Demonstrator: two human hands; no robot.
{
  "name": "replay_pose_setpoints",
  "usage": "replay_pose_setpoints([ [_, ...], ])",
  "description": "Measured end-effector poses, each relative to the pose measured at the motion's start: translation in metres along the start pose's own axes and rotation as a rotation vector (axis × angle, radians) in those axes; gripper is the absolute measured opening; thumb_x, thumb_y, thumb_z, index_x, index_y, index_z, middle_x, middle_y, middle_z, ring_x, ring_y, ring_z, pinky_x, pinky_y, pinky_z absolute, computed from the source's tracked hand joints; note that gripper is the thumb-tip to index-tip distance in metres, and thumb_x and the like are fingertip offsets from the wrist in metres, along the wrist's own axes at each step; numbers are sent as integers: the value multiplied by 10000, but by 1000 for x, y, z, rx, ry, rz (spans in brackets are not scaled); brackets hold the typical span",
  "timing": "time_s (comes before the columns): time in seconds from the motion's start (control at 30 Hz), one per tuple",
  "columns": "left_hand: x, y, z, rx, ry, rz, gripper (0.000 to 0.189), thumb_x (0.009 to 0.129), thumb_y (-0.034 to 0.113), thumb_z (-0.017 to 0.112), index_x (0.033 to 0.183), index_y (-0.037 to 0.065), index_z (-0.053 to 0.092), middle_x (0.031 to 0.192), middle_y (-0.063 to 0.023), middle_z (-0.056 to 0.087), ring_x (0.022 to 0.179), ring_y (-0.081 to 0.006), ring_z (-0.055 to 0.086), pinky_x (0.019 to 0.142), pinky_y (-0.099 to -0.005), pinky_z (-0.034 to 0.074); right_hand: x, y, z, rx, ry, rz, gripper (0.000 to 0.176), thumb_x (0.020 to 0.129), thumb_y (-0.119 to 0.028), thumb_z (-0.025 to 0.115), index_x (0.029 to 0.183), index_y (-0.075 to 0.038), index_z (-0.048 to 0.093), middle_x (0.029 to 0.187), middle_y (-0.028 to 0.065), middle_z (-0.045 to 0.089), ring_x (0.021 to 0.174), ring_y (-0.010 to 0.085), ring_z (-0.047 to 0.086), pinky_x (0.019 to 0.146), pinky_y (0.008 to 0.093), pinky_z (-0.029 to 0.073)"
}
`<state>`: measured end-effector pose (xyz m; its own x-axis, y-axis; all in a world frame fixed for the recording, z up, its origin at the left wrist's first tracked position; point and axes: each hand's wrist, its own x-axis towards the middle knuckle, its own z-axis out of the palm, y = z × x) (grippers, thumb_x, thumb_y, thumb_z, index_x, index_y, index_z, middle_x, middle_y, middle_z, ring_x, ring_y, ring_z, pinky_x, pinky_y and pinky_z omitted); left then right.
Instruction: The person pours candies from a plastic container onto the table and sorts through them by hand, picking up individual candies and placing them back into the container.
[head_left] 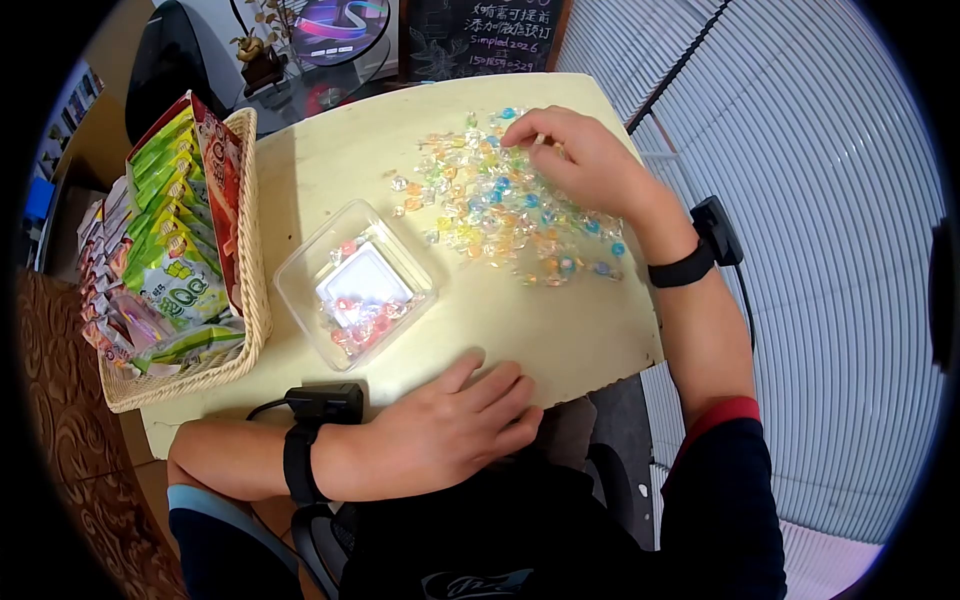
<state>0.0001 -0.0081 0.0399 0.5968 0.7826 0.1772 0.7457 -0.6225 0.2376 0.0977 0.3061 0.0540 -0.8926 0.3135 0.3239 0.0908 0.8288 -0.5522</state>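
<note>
Loose wrapped candies (480,215) in yellow, orange, blue, green and clear lie spread over the far right part of the cream table (520,330). My right hand (580,160) is over the far right edge of this pile, fingers bent downward; whether a candy sits between its fingertips I cannot make out. Close to the table's front edge, my left hand (455,420) rests with fingers spread and nothing in it. Between the pile and the basket stands a clear plastic box (290,275), holding several red and pink candies (370,325) and a white square piece (365,285).
A wicker basket (258,300) at the left holds green snack packets (180,260) and a red carton (220,190). Behind the table are a chalkboard (485,40) and a small round glass table (340,35). White blinds (800,250) flank the right side.
</note>
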Motion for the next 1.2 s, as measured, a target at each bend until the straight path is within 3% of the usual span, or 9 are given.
replay_pose_setpoints([
  [0.03,0,0,0,3,6,4,494,921,235,730,1365,37,646,1359,-188,583,1352,-359,547,1108,-492,437,0,0,4,2,-2,-2,272,987,-106,572,1165,-20,760,1081,162,774,986,288,714,900,410,573],
  [0.1,-1,0,1,7,12,6,493,925,237,719,1369,35,644,1358,-190,582,1348,-359,548,1107,-490,438,0,2,13,-120,-23,-196,283,962,-77,568,1154,-24,770,1135,185,771,1142,345,679,1017,445,548],
  [0.23,-2,-1,3,25,29,18,503,932,249,689,1381,31,634,1361,-197,580,1356,-359,545,1114,-492,437,3,-2,15,-190,-51,-110,290,1007,-131,604,1225,-24,760,1254,186,758,1289,361,632,1136,466,494],
  [0.3,-2,-1,3,23,34,19,507,933,250,681,1386,30,631,1362,-199,581,1359,-360,544,1118,-494,437,0,-7,28,-275,15,-317,358,1049,-250,652,1312,-22,735,1391,194,716,1386,384,591,1215,491,426],
  [0.4,-2,0,3,34,28,29,516,929,243,679,1395,26,627,1368,-202,582,1362,-363,545,1123,-498,439,0,-16,44,-270,-66,-299,463,1059,-347,680,1384,-17,699,1487,197,668,1458,390,544,1261,516,367],
  [0.53,-3,-1,6,24,44,26,510,932,239,671,1396,32,625,1378,-200,582,1364,-362,548,1125,-500,443,1,-17,43,-336,27,-349,442,1044,-357,697,1324,-17,735,1420,182,709,1409,382,577,1245,499,388],
  [0.63,-4,0,6,26,48,19,506,934,242,668,1396,39,622,1384,-197,581,1366,-359,549,1128,-501,444,1,-15,24,-223,-89,-274,389,1029,-343,722,1249,-27,778,1345,167,743,1337,370,615,1207,480,431],
  [0.8,-4,0,6,23,33,15,514,939,252,671,1407,48,611,1395,-190,578,1369,-352,552,1132,-499,443,-2,-7,1,-131,-62,-189,220,962,-161,725,1124,-37,806,1187,138,789,1196,349,674,1084,446,537],
  [1.2,-2,0,6,16,43,16,507,931,257,693,1388,48,623,1382,-186,581,1370,-351,554,1128,-502,453,-4,0,-8,-217,-93,-78,263,909,-6,582,1055,-16,801,1106,149,776,1165,357,673,1047,457,546],
])
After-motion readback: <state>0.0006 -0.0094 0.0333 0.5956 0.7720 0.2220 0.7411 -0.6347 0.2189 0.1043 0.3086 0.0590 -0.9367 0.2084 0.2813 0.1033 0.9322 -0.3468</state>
